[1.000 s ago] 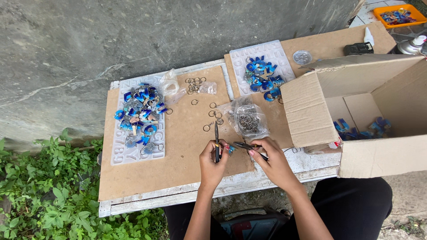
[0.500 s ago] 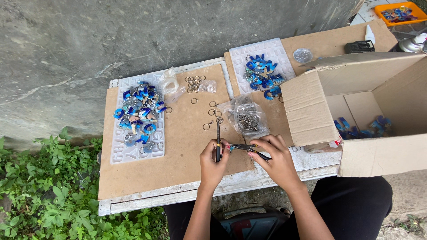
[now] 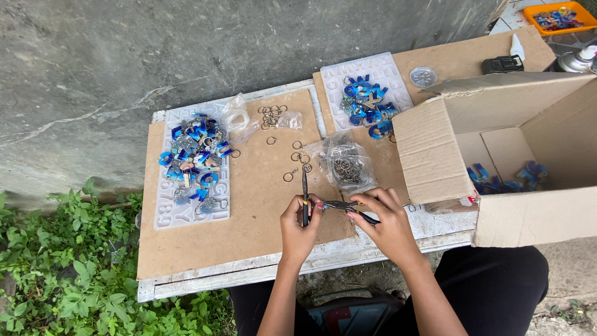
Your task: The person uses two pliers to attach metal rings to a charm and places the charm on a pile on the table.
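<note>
1. Left hand (image 3: 298, 227) grips dark pliers (image 3: 305, 198) upright, tips pointing away.
2. Right hand (image 3: 385, 221) pinches second pliers (image 3: 343, 205) lying crosswise, tips toward the left hand.
3. Loose key rings (image 3: 297, 158) lie just beyond on the surface (image 3: 249, 242).

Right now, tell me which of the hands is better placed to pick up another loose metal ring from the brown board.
Left. The left hand lies nearer the loose metal rings on the brown board, its slim dark tool pointing toward them. The right hand sits further right, gripping pliers.
</note>
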